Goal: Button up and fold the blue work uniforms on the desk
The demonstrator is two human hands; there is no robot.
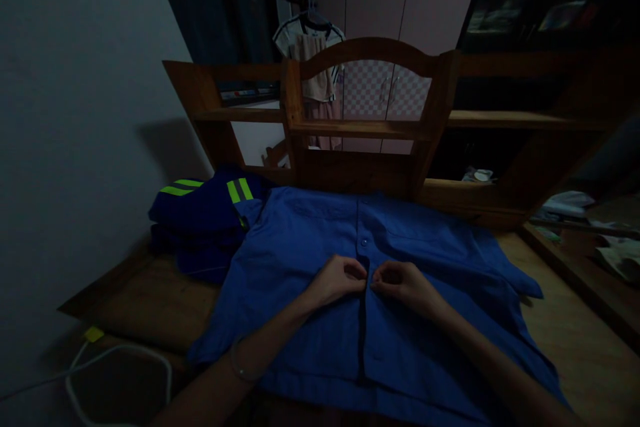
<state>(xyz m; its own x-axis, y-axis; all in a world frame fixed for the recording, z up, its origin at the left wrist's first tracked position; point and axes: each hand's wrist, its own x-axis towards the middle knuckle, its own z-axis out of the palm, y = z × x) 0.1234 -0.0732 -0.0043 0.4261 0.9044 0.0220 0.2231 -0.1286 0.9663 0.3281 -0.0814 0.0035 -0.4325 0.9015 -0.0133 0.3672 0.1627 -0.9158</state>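
Observation:
A blue button-up shirt (295,247) lies spread out on the wooden desk, its collar end toward the back. My left hand (343,277) pinches the left edge of the front opening near the middle of the shirt. Opposite it, my right hand (403,283) pinches the right edge, fingertips a small gap from the left ones. Above the hands a round button (364,241) shows on the placket. Below them the two front edges lie apart. Any button between the fingers is too small and dark to make out.
Folded dark blue clothing (200,227) with yellow-green reflective strips sits left of the shirt. A wooden shelf unit (360,128) rises behind. A white cable (125,348) loops at the front left, beside the wall. Bags and papers (570,203) lie at the right.

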